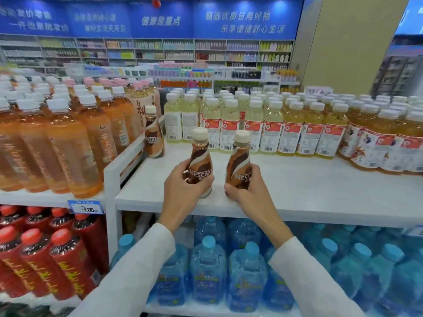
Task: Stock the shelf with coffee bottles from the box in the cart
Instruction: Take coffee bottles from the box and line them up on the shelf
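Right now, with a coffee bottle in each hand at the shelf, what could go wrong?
Left hand and right hand grip the left bottle and right bottle near the front edge of the shelf; released here, either might topple off. Pushed back-left, they could knock the lone coffee bottle by the divider.

Got a coffee bottle in each hand here. My left hand [183,181] grips the left bottle [200,161] and my right hand [247,186] grips the right bottle [239,163], both upright and just beside each other over the front of the white shelf [297,186]. Can't tell if their bases actually touch it. A third coffee bottle [154,136] stands at the back left corner, next to rows of pale yellow drinks [251,124]. Orange tea bottles [57,138] fill the next shelf to the left, above a price tag [86,207]. Below are blue water jugs [247,277] and red bottles [34,255].
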